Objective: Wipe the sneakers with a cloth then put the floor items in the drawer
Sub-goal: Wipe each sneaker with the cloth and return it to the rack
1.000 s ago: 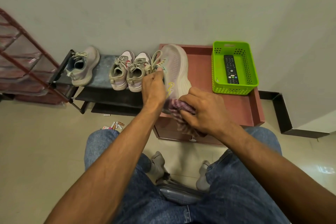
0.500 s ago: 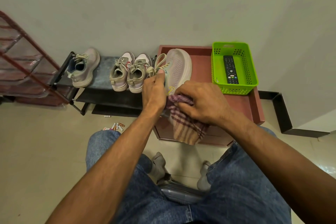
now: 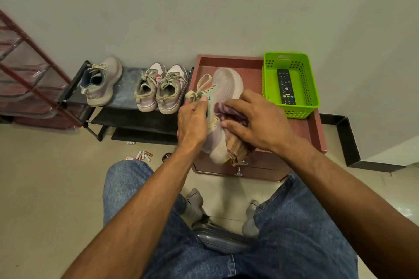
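Observation:
My left hand (image 3: 192, 120) grips a pale pink sneaker (image 3: 226, 88) by its tongue and laces, sole turned up and to the right, over the red drawer cabinet (image 3: 310, 129). My right hand (image 3: 258, 120) holds a checked maroon cloth (image 3: 233, 133) against the shoe's side. Another grey sneaker (image 3: 101, 81) and a pair of sneakers (image 3: 161, 88) stand on the low black shoe rack (image 3: 136, 120). Several batteries (image 3: 142, 156) and a small dark round thing (image 3: 167, 157) lie on the floor by my left knee. The drawer front with its metal knobs (image 3: 240, 169) is shut.
A green basket (image 3: 310, 88) holding a black remote (image 3: 286, 86) sits on the cabinet's right side. A red metal rack (image 3: 29, 79) stands at far left. A black frame (image 3: 347, 138) lies along the right wall. My knees and socked feet are below, over a grey stool.
The right hand with the cloth has slid up along the shoe's side toward the sole. The shoe has tilted and dropped a little lower toward me.

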